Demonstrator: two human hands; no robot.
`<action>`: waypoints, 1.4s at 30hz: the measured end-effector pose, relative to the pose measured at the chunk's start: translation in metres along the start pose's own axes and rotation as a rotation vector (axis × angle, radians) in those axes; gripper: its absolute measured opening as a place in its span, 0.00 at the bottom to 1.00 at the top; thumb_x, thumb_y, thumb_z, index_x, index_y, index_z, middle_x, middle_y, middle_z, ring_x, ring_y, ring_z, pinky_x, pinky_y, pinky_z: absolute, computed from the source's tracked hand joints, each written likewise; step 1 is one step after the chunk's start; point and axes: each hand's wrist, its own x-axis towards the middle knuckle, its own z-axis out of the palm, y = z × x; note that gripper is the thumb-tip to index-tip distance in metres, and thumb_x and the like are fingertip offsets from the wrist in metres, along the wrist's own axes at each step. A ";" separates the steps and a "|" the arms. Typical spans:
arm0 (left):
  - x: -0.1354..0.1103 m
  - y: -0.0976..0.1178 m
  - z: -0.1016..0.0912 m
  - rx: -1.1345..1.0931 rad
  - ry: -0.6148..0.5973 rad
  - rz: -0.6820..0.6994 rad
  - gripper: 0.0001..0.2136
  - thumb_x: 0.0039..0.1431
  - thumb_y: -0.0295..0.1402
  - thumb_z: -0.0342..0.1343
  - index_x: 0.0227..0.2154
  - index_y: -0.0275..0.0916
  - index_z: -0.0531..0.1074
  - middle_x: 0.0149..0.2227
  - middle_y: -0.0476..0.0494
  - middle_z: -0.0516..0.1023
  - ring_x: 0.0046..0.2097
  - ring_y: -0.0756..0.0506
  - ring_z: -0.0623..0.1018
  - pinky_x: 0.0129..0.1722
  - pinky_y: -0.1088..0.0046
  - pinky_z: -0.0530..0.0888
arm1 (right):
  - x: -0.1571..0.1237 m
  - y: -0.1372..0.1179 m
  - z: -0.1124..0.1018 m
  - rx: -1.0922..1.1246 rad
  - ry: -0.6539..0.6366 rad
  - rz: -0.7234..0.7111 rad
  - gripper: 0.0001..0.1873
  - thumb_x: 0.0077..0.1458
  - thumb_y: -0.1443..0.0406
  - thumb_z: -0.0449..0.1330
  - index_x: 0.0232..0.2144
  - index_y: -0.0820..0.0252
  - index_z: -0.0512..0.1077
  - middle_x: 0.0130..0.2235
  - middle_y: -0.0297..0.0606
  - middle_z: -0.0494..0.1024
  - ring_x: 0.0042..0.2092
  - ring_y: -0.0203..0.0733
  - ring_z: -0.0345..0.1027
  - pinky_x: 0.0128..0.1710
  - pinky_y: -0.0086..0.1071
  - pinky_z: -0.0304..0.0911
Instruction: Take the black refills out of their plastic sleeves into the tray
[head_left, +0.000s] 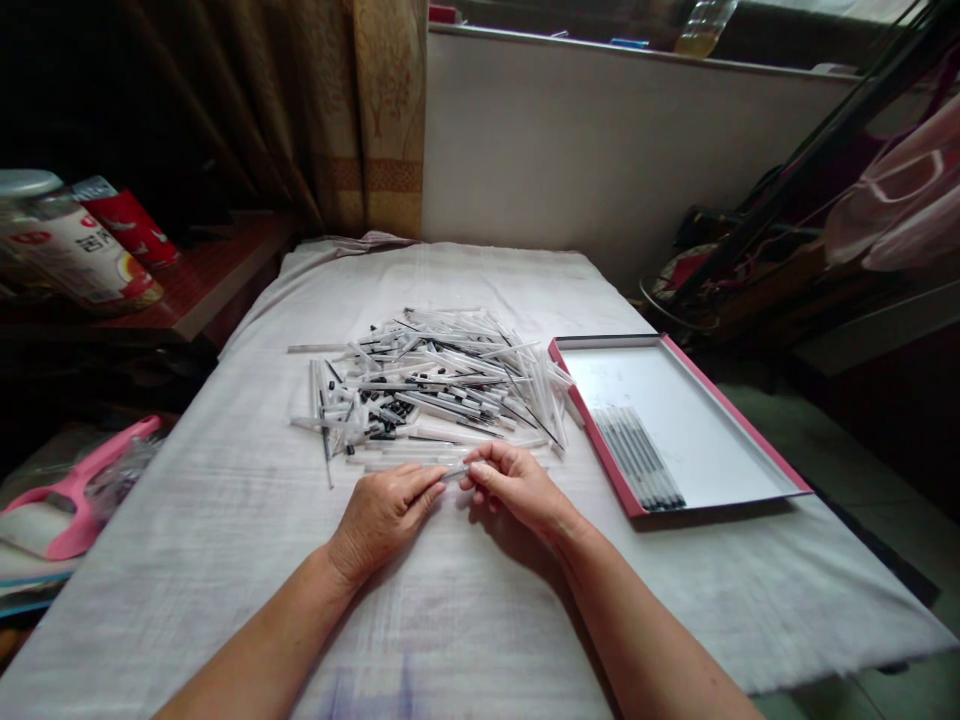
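Between my hands is a slim clear pen, mostly covered by fingers. My left hand is closed around one end, its fingers pointing right. Thumb and fingertips of my right hand pinch the other end. Just beyond them lies a loose pile of pen parts: clear barrels, dark thin refills and small black caps or plugs. To the right, a shallow pink-edged box with a white inside holds a row of several pens lying side by side along its left wall.
A white cloth covers the table. On the left, a brown shelf bears a labelled jar, and a pink-handled object lies below it. A patterned curtain and a pale wall stand behind the table.
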 end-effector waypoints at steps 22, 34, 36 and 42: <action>0.005 -0.015 0.003 -0.082 0.194 -0.097 0.16 0.61 0.42 0.52 0.44 0.41 0.78 0.42 0.42 0.83 0.43 0.43 0.82 0.44 0.69 0.78 | -0.029 -0.086 -0.144 -0.423 0.944 -0.703 0.26 0.51 0.42 0.58 0.34 0.59 0.69 0.23 0.33 0.76 0.21 0.34 0.63 0.22 0.26 0.57; 0.008 -0.013 0.003 -0.071 0.200 -0.137 0.16 0.60 0.42 0.52 0.42 0.39 0.79 0.42 0.41 0.83 0.43 0.42 0.82 0.44 0.67 0.78 | -0.037 -0.068 -0.235 -1.478 0.891 0.304 0.22 0.59 0.54 0.53 0.49 0.56 0.76 0.48 0.46 0.80 0.49 0.50 0.73 0.42 0.34 0.65; 0.008 -0.012 0.004 -0.068 0.201 -0.138 0.16 0.60 0.42 0.52 0.42 0.39 0.79 0.42 0.41 0.83 0.43 0.42 0.82 0.44 0.67 0.78 | -0.037 -0.064 -0.232 -1.477 0.876 0.313 0.22 0.59 0.54 0.52 0.49 0.55 0.76 0.48 0.45 0.80 0.50 0.50 0.73 0.42 0.34 0.65; 0.008 -0.013 0.005 -0.073 0.202 -0.142 0.16 0.60 0.42 0.52 0.41 0.39 0.79 0.42 0.40 0.83 0.43 0.41 0.82 0.44 0.66 0.78 | -0.038 -0.063 -0.227 -1.481 0.878 0.317 0.19 0.58 0.58 0.53 0.46 0.54 0.78 0.47 0.45 0.81 0.49 0.51 0.73 0.40 0.34 0.65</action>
